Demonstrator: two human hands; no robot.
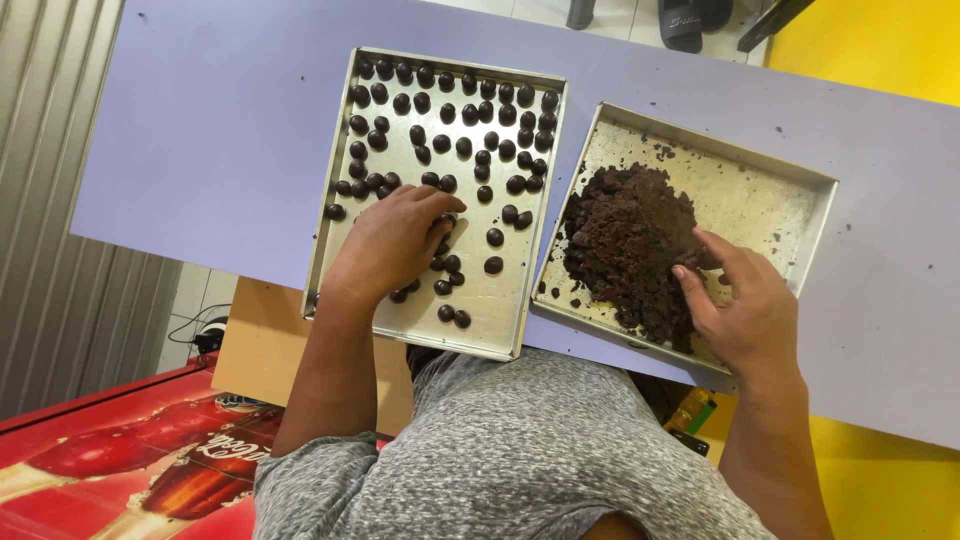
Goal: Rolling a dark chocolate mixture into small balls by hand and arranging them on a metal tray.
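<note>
A pale lilac tabletop [230, 130] is carrying two things. A rectangular metal baking tray [505, 315] and a square metal pan [790, 215] are lying side by side on it.

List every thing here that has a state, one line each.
left tray: flat on the table, partly filled with dark balls
dark balls: rolled, lying loose, crowded toward the far end
right tray: flat, holds one heap
dark dough: crumbly pile, unshaped
left hand: palm down over the balls
right hand: fingers in the dough

Bright, even daylight; sharp focus, soft shadows
</note>
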